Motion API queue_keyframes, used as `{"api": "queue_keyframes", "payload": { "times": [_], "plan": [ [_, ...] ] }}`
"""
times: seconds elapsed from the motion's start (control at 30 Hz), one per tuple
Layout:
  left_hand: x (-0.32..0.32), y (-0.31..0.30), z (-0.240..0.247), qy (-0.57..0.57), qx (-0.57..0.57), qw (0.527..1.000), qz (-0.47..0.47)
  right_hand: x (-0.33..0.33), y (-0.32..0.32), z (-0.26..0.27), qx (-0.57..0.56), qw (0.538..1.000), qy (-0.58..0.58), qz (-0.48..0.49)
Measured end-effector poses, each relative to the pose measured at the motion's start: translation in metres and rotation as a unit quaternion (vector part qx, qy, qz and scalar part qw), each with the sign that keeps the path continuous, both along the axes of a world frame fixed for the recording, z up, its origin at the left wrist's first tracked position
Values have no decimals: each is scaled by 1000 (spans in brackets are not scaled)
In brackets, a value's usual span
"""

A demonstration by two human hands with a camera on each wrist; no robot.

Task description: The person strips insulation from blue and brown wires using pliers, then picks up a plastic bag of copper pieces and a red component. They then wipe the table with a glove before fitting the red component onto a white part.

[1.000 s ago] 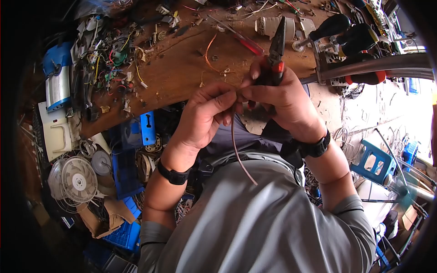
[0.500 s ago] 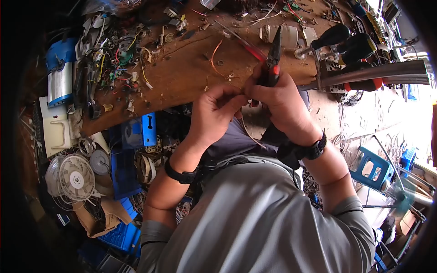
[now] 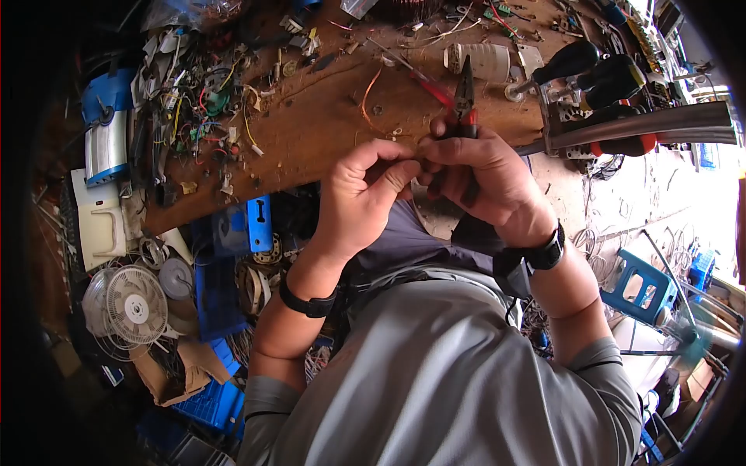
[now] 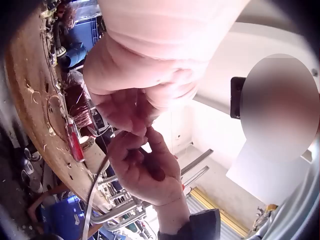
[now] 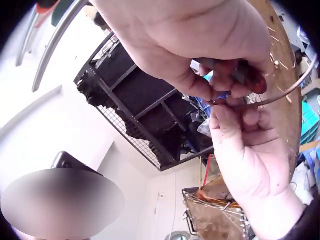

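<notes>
Over on the left, a white fan [image 3: 137, 308] sits beside torn cardboard [image 3: 186, 369]. Then the left hand [image 3: 359, 198] pinches a thin cable [image 5: 285, 93], its end at the fingertips of the right hand [image 3: 497, 182], which also grips pliers [image 3: 465, 97] near a red screwdriver [image 3: 430, 90] on the table [image 3: 311, 116].

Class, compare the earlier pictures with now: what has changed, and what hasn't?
The pliers have swung slightly left at the tip. The cable no longer visibly hangs before the shirt. The right hand still grips the pliers; the left hand still pinches the cable.
</notes>
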State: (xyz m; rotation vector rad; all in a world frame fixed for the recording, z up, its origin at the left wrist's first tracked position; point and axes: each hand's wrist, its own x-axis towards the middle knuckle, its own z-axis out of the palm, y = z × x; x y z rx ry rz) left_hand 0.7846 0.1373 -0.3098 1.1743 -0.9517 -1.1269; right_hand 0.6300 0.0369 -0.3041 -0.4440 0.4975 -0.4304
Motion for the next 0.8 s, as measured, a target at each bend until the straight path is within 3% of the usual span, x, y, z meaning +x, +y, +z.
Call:
{"api": "queue_keyframes", "payload": {
  "times": [0.07,0.27,0.33,0.4,0.47,0.5,0.57,0.6,0.67,0.7,0.8],
  "plan": [
    [-1,-1,-3,-59,-33,997,23,-1,-2,-2,-67,994,81,-5],
    [1,-1,-4,-64,-12,997,31,-3,-1,1,-121,987,101,15],
    [1,0,3,24,22,998,50,-7,3,7,-164,977,135,7],
    [4,2,5,20,10,998,56,-12,9,4,-206,964,169,1],
    [6,5,7,16,0,998,62,-16,15,-10,-468,846,248,-56],
    [7,6,9,18,-16,998,63,-19,17,-8,-467,847,247,-56],
    [8,8,14,19,-30,997,63,-24,22,2,-543,783,305,4],
    [7,10,17,-1,-42,997,66,-26,24,5,-542,783,305,4],
    [9,12,17,-20,-52,996,70,-29,27,9,-641,691,332,18],
    [10,12,14,-52,-86,992,72,-30,29,11,-641,692,331,19],
    [12,14,16,-139,-142,977,83,-32,35,14,-693,636,338,23]
  ]
}}
